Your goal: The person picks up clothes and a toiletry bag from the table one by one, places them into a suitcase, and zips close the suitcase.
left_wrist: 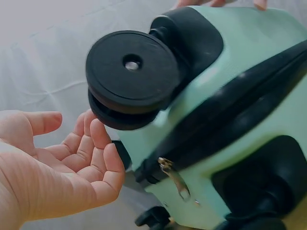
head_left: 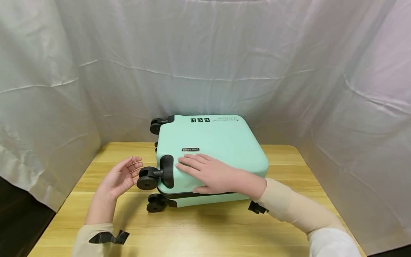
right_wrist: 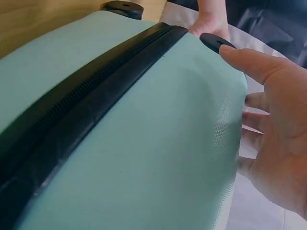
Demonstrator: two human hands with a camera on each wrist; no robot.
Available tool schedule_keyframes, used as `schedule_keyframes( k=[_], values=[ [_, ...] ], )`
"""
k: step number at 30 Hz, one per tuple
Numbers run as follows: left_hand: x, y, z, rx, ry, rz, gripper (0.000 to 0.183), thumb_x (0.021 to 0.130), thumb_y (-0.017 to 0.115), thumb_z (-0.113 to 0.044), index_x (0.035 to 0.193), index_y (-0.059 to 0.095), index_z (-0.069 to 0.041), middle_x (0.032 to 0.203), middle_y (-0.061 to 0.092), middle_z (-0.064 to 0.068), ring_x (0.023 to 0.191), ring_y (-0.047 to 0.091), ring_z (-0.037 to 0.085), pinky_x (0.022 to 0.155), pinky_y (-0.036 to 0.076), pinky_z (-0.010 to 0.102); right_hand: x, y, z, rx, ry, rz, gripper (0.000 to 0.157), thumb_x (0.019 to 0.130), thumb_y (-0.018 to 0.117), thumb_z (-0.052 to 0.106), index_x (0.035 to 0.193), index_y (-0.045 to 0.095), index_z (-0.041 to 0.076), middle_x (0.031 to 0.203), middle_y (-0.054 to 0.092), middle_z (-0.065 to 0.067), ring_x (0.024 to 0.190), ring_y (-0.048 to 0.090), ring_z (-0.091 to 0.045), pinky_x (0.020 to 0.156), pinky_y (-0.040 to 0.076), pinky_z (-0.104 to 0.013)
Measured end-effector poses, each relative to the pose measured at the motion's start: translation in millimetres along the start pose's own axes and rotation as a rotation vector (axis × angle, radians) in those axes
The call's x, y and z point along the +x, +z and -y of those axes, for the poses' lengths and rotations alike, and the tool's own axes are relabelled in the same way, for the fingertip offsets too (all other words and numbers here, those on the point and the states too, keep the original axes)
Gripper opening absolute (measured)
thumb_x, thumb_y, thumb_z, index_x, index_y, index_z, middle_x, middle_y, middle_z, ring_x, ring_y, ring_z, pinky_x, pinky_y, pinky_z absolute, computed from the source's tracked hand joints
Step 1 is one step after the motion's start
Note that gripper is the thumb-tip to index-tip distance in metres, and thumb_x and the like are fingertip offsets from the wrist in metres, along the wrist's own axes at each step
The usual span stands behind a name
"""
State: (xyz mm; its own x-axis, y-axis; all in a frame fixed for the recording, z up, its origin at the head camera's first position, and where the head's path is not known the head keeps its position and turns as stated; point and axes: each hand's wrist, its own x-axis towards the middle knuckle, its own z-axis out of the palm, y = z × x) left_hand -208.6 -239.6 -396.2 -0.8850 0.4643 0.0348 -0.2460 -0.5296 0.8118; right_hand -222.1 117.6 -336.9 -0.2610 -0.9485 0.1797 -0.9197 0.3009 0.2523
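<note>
A mint-green suitcase [head_left: 218, 137] lies on its side on the wooden table, its wheels pointing left. My right hand [head_left: 210, 173] rests on its upper face near the front edge, fingers spread and the thumb over that edge. Beside the wheel end, my left hand [head_left: 120, 177] is held palm up with loosely bent fingers, near a black wheel [head_left: 147, 178]. In the left wrist view its fingertips are close to that wheel; whether they touch cannot be told. A zipper pull [left_wrist: 176, 179] hangs from the black zipper band [right_wrist: 91, 91] around the case.
Pale grey cloth [head_left: 224, 53] hangs behind the table and along both sides. The wooden tabletop [head_left: 179, 232] reaches toward me in front of the case. More black wheels [head_left: 156, 203] stick out at the suitcase's left end.
</note>
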Motion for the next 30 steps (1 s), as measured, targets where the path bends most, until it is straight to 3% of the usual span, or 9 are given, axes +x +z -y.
schedule_keyframes(
  k=[8,16,24,30],
  values=[
    [7.7,8.8,-20.6,0.052,0.032,-0.028,0.043,0.108,0.025,-0.026,0.11,0.065,-0.011,0.103,0.068,0.0,0.094,0.061,0.015,0.084,0.052,0.029,-25.7,3.4,0.4,0.08,0.106,-0.032,0.081,0.093,0.06,0.048,0.156,0.022,0.013,0.16,0.028,-0.008,0.149,0.025,-0.026,0.119,0.028,-0.043],
    [23.6,17.9,-41.8,0.099,0.086,-0.038,0.039,0.108,0.029,-0.021,0.108,0.067,-0.011,0.099,0.068,0.0,0.091,0.063,0.017,0.082,0.052,0.031,-65.8,10.3,-6.7,0.178,0.289,-0.226,0.082,0.087,0.07,0.043,0.153,0.029,0.015,0.155,0.036,-0.01,0.146,0.032,-0.028,0.116,0.033,-0.047],
    [38.5,24.2,-60.6,0.2,0.123,0.016,0.036,0.107,0.029,-0.016,0.111,0.064,-0.01,0.105,0.07,0.002,0.096,0.065,0.016,0.085,0.053,0.031,-104.5,19.4,-7.5,0.228,0.43,-0.314,0.082,0.085,0.074,0.04,0.151,0.034,0.014,0.153,0.038,-0.012,0.145,0.031,-0.034,0.114,0.03,-0.052],
    [50.5,24.6,-70.3,0.338,0.159,0.099,0.035,0.107,0.028,-0.013,0.125,0.058,-0.006,0.119,0.068,0.003,0.109,0.064,0.016,0.093,0.052,0.03,-132.2,23.4,-7.8,0.236,0.525,-0.361,0.08,0.081,0.078,0.032,0.148,0.04,0.011,0.15,0.041,-0.015,0.143,0.032,-0.038,0.112,0.03,-0.056]
  ],
)
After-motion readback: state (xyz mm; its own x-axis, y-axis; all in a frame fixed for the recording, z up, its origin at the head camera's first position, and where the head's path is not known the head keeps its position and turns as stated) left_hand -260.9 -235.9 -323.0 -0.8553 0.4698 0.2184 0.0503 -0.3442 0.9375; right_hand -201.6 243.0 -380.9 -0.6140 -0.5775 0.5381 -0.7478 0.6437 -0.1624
